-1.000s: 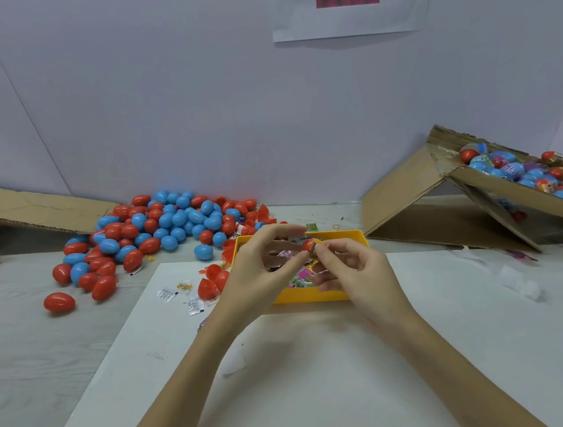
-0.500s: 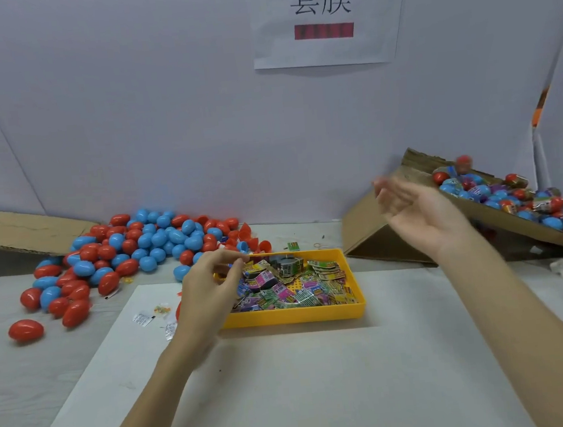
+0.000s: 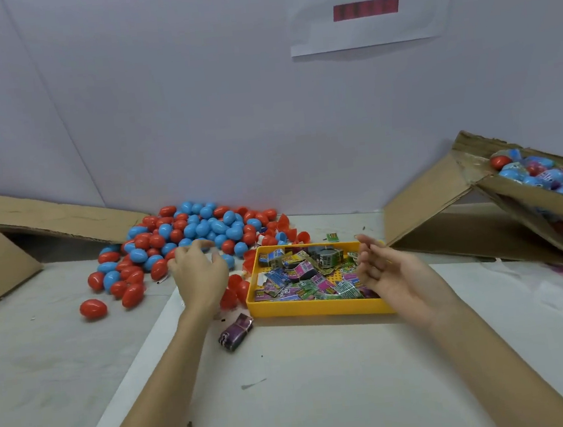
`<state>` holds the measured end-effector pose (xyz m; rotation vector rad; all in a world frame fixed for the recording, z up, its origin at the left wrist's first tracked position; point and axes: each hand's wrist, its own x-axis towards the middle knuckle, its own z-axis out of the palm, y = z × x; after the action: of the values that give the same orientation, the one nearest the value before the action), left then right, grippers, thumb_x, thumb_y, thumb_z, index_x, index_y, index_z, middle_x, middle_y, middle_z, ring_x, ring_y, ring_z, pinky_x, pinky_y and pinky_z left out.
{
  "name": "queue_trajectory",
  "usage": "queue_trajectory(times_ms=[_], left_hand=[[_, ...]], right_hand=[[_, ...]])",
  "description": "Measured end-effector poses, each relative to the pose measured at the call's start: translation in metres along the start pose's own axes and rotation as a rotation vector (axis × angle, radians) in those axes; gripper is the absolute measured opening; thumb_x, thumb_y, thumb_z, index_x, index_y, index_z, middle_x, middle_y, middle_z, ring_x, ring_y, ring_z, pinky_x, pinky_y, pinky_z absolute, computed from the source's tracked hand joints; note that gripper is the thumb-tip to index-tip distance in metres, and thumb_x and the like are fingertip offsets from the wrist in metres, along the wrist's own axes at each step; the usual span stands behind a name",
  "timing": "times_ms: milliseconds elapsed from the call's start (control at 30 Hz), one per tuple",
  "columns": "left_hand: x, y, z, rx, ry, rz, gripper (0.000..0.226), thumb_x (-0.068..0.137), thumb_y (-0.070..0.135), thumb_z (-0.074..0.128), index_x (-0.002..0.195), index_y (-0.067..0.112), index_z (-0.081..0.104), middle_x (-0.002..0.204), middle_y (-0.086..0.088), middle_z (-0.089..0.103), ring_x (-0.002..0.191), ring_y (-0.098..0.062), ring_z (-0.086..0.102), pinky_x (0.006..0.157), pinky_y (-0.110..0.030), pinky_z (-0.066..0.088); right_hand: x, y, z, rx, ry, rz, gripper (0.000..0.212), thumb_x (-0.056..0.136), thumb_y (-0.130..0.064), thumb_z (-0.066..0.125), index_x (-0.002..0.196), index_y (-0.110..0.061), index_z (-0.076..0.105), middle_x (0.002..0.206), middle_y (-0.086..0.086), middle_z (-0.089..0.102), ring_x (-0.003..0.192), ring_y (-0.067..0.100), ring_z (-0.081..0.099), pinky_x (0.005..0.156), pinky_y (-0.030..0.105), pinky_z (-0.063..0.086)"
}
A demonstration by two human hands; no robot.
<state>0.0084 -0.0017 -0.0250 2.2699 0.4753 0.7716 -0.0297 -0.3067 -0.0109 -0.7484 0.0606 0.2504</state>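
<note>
A yellow tray (image 3: 316, 308) full of small printed film sleeves sits in the middle of the white mat. A heap of red and blue plastic eggs (image 3: 189, 232) lies behind and left of it. My left hand (image 3: 198, 273) hovers over the near edge of the heap, left of the tray, fingers spread and holding nothing. Over the tray's right end my right hand (image 3: 387, 272) hangs palm up, fingers loosely curled and empty. One purple sleeve (image 3: 235, 331) lies on the mat by the tray's front left corner.
A tilted cardboard box (image 3: 530, 210) at the right holds wrapped eggs (image 3: 541, 174). Another cardboard box (image 3: 7, 236) lies on its side at the far left. A white wall with a paper sign (image 3: 365, 5) stands behind. One red egg (image 3: 92, 308) lies apart from the heap.
My right hand has come back from the box at the right to the tray's right end. My left hand has moved left from the tray to the egg heap.
</note>
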Motion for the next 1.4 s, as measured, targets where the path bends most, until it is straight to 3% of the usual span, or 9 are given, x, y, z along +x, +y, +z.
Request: queue_trajectory(times_ms=[167,300,533,667,767,900,1133,1233,1400], left_hand=[[0.049,-0.020,-0.004,0.488,-0.247,0.212,0.037,0.099,0.017,0.054,0.136,0.013,0.058,0.139,-0.016,0.049,0.125,-0.036,0.045,0.102,-0.045,0.041],[0.059,-0.028,0.002,0.590,-0.347,0.272,0.026,0.102,0.019,0.051,0.124,0.011,0.061,0.134,-0.015,0.048,0.120,-0.033,0.045,0.100,-0.044,0.043],[0.041,-0.010,0.004,0.078,-0.184,0.144,0.020,0.095,0.004,0.063,0.114,0.005,0.068,0.115,-0.014,0.062,0.104,-0.026,0.059,0.083,-0.037,0.050],[-0.002,0.022,0.002,-0.362,-0.124,0.103,0.011,0.100,0.014,0.062,0.107,0.021,0.065,0.089,0.010,0.064,0.072,0.002,0.059,0.057,-0.011,0.048],[-0.036,0.042,0.000,-0.509,-0.201,0.236,0.014,0.103,0.017,0.058,0.115,0.025,0.060,0.100,0.016,0.066,0.090,0.010,0.062,0.072,-0.008,0.050],[-0.066,0.060,-0.001,-0.655,-0.475,0.234,0.021,0.104,0.018,0.056,0.125,0.022,0.059,0.117,0.012,0.068,0.108,-0.001,0.066,0.091,-0.018,0.054],[-0.088,0.074,-0.006,-0.776,-0.712,0.178,0.019,0.104,0.022,0.058,0.117,0.029,0.069,0.103,0.017,0.074,0.096,-0.006,0.073,0.080,-0.015,0.055],[-0.092,0.077,-0.008,-0.798,-0.724,0.196,0.018,0.104,0.021,0.056,0.114,0.028,0.070,0.101,0.014,0.076,0.093,-0.007,0.073,0.077,-0.014,0.055],[-0.087,0.076,-0.011,-0.780,-0.721,0.236,0.027,0.108,0.009,0.045,0.126,0.018,0.063,0.112,0.000,0.071,0.095,-0.019,0.073,0.085,-0.029,0.060]], right_hand=[[0.000,0.000,0.002,-0.015,0.030,0.002,0.027,0.102,-0.003,0.048,0.122,-0.001,0.067,0.083,0.007,0.071,0.070,0.013,0.069,0.061,0.025,0.059],[0.000,0.001,0.001,-0.023,0.033,-0.009,0.026,0.102,-0.003,0.049,0.119,-0.001,0.069,0.082,0.007,0.070,0.070,0.013,0.069,0.060,0.025,0.059],[0.001,0.001,0.002,-0.020,0.037,-0.005,0.026,0.103,-0.003,0.048,0.117,-0.001,0.070,0.081,0.008,0.070,0.068,0.013,0.069,0.060,0.025,0.059],[0.000,0.002,0.002,-0.034,0.046,-0.010,0.027,0.103,-0.002,0.048,0.119,0.000,0.069,0.080,0.007,0.070,0.069,0.013,0.069,0.060,0.025,0.059],[-0.001,0.003,0.002,-0.042,0.049,-0.025,0.026,0.103,-0.002,0.048,0.120,0.001,0.068,0.079,0.007,0.070,0.068,0.013,0.068,0.061,0.025,0.059],[-0.005,0.005,0.005,-0.162,0.047,-0.091,0.024,0.103,0.000,0.048,0.114,0.000,0.069,0.085,0.009,0.070,0.072,0.013,0.069,0.064,0.024,0.059],[-0.028,0.026,0.022,-1.014,-0.014,-0.537,0.034,0.098,-0.008,0.067,0.127,-0.025,0.069,0.118,-0.003,0.072,0.104,0.014,0.072,0.086,0.028,0.060],[-0.032,0.037,0.031,-1.119,-0.009,-0.621,0.033,0.096,-0.013,0.071,0.127,-0.021,0.069,0.124,-0.004,0.070,0.111,0.014,0.068,0.092,0.031,0.059],[-0.036,0.037,0.034,-1.064,0.112,-0.677,0.026,0.094,-0.018,0.074,0.120,-0.020,0.071,0.105,-0.008,0.074,0.095,0.006,0.070,0.084,0.022,0.057]])
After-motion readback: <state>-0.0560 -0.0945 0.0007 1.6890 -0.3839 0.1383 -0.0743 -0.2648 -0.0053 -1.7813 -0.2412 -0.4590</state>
